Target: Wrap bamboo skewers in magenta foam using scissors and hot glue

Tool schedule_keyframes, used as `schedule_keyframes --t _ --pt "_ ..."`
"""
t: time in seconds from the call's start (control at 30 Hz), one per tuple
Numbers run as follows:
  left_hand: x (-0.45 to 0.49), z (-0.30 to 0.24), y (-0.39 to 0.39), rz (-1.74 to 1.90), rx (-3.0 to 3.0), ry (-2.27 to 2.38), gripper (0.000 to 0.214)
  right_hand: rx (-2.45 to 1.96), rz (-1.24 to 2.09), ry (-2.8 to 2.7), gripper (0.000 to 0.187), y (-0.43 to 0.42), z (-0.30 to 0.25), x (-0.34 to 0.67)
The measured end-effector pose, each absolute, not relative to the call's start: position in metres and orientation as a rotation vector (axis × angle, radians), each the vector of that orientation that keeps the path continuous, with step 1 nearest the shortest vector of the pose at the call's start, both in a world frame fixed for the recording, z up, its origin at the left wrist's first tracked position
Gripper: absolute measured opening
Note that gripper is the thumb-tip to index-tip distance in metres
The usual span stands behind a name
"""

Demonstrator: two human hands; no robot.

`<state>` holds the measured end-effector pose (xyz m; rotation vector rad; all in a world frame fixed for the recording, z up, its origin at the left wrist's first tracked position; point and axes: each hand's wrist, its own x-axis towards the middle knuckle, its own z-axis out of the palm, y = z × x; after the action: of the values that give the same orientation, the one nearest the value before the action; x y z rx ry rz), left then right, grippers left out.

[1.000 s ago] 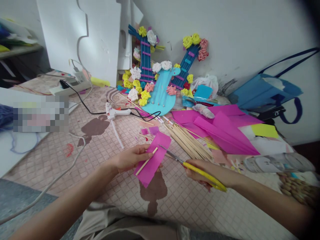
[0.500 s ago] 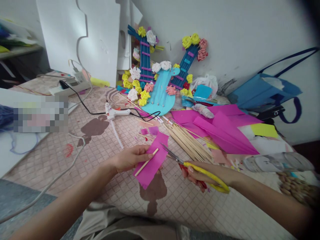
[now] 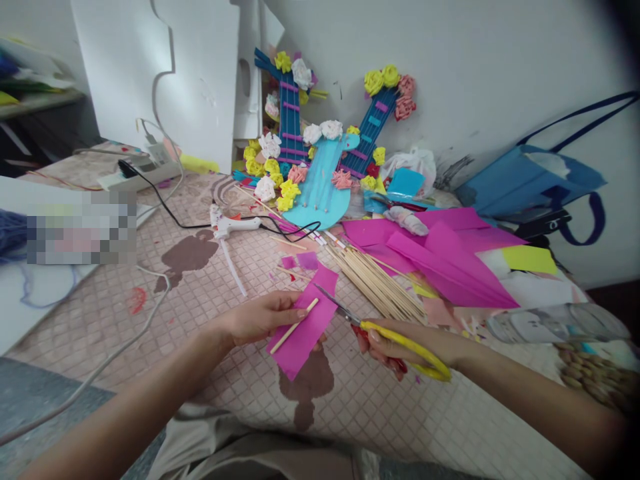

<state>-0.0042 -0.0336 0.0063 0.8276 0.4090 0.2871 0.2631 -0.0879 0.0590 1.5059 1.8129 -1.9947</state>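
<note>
My left hand (image 3: 270,315) pinches a strip of magenta paper (image 3: 300,350) together with a short wooden stick (image 3: 294,327) lying slantwise across it. My right hand (image 3: 387,343) is closed round the yellow and red handles of a pair of scissors (image 3: 350,316). The scissor blades reach over the upper right part of the strip, just beyond the stick's upper end. Whether the lower blade lies beneath the paper is hard to make out. Behind the strip lies a bundle of thin wooden sticks (image 3: 377,283).
A white glue gun (image 3: 237,225) lies behind my left hand, its black cord running to a power strip (image 3: 140,175). Magenta sheets (image 3: 440,257) spread at the right. Flower-trimmed paper guitars (image 3: 323,180) lean on the wall. A plastic bottle (image 3: 557,325) lies far right.
My right hand has moved slightly left, bringing the scissor blades further over the magenta strip. My left hand, the strip and the stick have hardly moved.
</note>
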Motion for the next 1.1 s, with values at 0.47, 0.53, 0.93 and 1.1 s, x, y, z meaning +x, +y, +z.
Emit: schedule_keyframes --t 0.47,0.53,0.93,1.1 --pt "-0.006 0.005 -0.034 0.289 0.833 0.409 0.021 1.424 -2.185 1.757 0.057 -0.089 0.052 0.268" --pt "-0.005 0.006 -0.034 0.289 0.833 0.404 0.020 1.418 -2.195 1.763 0.056 -0.089 0.050 0.269" --pt "-0.007 0.005 -0.033 0.292 0.822 0.420 0.028 1.460 -2.162 1.743 0.055 -0.089 0.051 0.268" --pt "-0.006 0.008 -0.033 0.298 0.828 0.440 0.029 1.480 -2.182 1.745 0.055 -0.088 0.051 0.267"
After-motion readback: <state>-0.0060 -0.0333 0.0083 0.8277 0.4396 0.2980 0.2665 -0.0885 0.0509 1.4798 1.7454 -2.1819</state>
